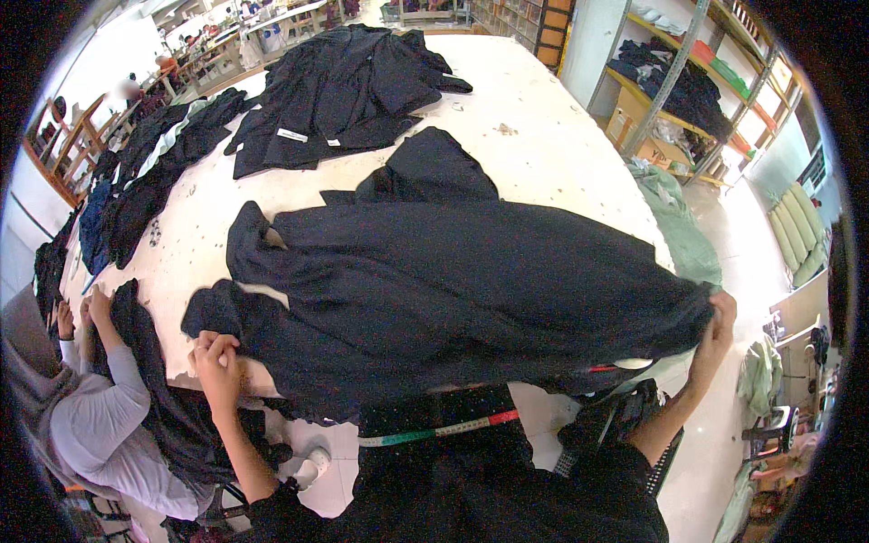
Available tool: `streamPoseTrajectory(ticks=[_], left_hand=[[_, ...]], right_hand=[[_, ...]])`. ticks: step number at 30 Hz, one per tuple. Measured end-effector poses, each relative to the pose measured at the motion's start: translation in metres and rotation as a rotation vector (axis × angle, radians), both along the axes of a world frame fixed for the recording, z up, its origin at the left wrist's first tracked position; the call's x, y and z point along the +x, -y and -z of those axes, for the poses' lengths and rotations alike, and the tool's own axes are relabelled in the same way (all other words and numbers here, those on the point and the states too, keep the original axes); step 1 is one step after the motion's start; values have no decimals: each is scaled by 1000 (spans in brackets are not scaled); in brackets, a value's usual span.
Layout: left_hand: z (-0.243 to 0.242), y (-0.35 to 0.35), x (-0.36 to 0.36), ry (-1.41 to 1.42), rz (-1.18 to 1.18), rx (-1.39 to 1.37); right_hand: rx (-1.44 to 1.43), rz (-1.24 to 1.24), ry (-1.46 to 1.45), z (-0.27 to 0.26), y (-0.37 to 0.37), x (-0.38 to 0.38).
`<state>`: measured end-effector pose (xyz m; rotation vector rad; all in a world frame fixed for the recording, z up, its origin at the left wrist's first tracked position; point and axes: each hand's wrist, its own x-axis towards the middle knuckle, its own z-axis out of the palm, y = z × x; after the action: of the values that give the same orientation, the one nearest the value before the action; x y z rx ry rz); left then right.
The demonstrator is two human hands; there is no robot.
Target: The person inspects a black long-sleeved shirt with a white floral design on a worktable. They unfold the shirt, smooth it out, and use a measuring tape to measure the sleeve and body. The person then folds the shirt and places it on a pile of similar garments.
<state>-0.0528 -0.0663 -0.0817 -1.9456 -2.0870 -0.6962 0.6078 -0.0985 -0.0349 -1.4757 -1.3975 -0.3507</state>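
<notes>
A dark garment (434, 292) lies spread across the near part of the white table, partly rumpled, with its front edge hanging over the table's edge. My left hand (218, 366) has its fingers curled on a sleeve-like end at the garment's left. At the far right, my right hand (721, 317) grips the other end and draws it out past the table's side. Another folded dark portion (434, 166) shows just behind it; whether it belongs to the same garment I cannot tell. A coloured measuring tape (438, 433) hangs across my front.
Beyond the garment, a heap of black garments (339, 88) with white labels rests on the white table (536, 129). More dark clothes (156, 156) line its left side. A co-worker (102, 421) handles dark cloth at left. Metal shelving (669, 88) and green cloth (679, 217) stand right.
</notes>
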Motion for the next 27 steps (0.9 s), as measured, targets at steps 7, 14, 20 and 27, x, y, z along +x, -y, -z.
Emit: streamPoseTrajectory(ticks=[7,14,20,27], left_hand=[[-61,-3,97,72,559,-87],[-61,-39,131,222,666,31],[-58,-49,112,49,432,71],[-71,18,37,818,283,388]], right_hand=[[-359,-156,-274,-9,-22,-4],[-214,-283,-296,-30,-58,13],[-244,-243,-172,-21,-37,38],[-435,-631,-374,-13,-10,12]])
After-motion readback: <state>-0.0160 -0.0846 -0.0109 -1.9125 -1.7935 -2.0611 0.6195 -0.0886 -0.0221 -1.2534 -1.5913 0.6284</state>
